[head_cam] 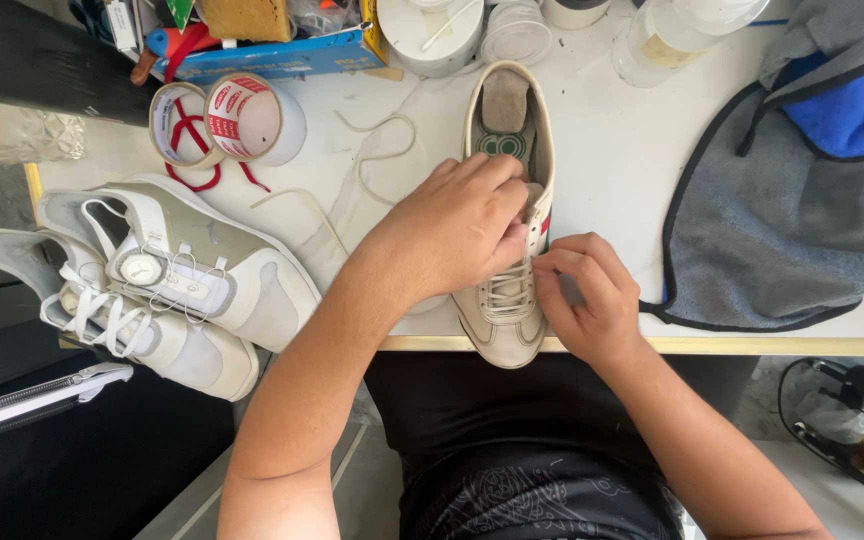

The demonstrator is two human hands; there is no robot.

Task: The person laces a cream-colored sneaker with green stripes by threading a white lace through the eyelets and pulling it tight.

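A cream low-top sneaker [505, 120] lies on the white table [612, 170], toe toward me at the front edge. My left hand [457, 235] rests over its middle, fingers pinching at the tongue and laces. My right hand [592, 295] is beside the shoe's right side, fingertips closed on the lace near the eyelets. A loose white lace [372, 165] trails across the table to the left of the shoe.
Two white and grey high-top sneakers [167, 280] lie at the left edge. Tape rolls [237, 120] sit behind them, plastic tubs [432, 30] and a blue box [282, 55] at the back. A grey cloth with dark trim [782, 220] covers the right side.
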